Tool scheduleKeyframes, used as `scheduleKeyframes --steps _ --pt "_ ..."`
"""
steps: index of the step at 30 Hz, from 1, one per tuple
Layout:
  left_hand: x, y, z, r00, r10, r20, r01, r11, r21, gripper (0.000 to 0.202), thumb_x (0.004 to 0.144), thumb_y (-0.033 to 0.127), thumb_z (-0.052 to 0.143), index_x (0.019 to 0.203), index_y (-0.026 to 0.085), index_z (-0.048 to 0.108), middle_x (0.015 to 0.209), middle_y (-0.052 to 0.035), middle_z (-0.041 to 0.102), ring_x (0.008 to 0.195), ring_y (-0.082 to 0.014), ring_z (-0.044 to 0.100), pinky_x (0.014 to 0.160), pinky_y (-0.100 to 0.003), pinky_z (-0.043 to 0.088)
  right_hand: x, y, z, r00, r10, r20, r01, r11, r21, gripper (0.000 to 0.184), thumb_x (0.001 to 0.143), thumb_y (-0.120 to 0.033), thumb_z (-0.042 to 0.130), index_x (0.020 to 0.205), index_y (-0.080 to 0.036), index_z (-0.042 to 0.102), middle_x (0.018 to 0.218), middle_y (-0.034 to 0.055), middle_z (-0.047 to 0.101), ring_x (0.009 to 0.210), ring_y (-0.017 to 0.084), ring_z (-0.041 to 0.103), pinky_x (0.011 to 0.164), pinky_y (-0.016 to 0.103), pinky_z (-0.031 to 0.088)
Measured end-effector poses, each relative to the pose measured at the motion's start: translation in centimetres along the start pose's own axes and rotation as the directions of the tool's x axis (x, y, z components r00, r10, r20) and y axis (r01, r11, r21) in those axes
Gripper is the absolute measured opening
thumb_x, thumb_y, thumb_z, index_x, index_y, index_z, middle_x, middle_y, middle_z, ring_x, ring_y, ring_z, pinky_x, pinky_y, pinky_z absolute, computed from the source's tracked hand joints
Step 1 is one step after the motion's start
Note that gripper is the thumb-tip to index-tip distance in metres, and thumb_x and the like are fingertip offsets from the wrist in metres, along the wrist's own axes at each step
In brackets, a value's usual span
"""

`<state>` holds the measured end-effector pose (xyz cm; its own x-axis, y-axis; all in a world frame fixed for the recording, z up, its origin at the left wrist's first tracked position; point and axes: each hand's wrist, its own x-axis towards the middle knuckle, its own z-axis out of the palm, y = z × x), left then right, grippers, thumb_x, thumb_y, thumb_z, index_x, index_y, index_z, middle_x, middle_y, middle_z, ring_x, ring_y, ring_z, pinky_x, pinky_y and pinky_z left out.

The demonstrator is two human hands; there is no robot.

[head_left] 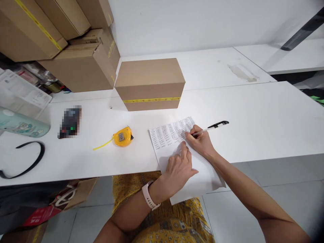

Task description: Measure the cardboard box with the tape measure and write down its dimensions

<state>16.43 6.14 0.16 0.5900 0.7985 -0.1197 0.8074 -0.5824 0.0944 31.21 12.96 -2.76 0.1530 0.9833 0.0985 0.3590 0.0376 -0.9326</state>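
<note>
A white sheet of paper (167,141) with several columns of handwritten entries lies on the white table (253,121) and hangs over its front edge. My right hand (201,141) is closed around a pen (215,126) with a black cap, its tip on the writing. My left hand (178,168), a pale watch on its wrist, rests flat on the sheet with the index finger stretched toward the pen tip.
A cardboard box (150,82) with yellow tape stands behind the paper. A yellow tape measure (123,136) lies to the left, beside a blurred dark device (70,122), a teal bottle (22,124) and a black strap (27,162). Stacked cartons (63,40) fill the back left.
</note>
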Motion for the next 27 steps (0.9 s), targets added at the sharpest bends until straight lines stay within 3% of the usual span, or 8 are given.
scheduleKeyframes --steps 8,27 --pt "0.06 0.05 -0.2 1.0 0.001 -0.01 -0.001 1.0 0.002 0.082 0.087 0.061 0.069 0.144 0.004 0.054 0.163 -0.0254 0.034 0.077 -0.0205 0.072 0.064 -0.03 0.06 -0.02 -0.2 0.07 0.999 0.017 -0.03 -0.017 1.0 0.0 0.029 0.078 -0.028 0.065 0.06 -0.023 0.043 0.055 -0.0059 0.041 0.053 0.01 0.035 0.05 0.028 0.026" --pt "0.11 0.01 -0.49 1.0 0.002 0.026 -0.002 1.0 -0.007 0.081 0.089 0.06 0.066 0.147 0.005 0.051 0.162 -0.0283 0.034 0.081 -0.0225 0.073 0.066 -0.031 0.058 0.02 -0.21 0.07 1.0 0.017 -0.019 -0.017 1.0 0.003 0.03 0.078 -0.027 0.065 0.06 -0.023 0.041 0.055 -0.0062 0.038 0.052 0.01 0.033 0.05 0.028 0.025"
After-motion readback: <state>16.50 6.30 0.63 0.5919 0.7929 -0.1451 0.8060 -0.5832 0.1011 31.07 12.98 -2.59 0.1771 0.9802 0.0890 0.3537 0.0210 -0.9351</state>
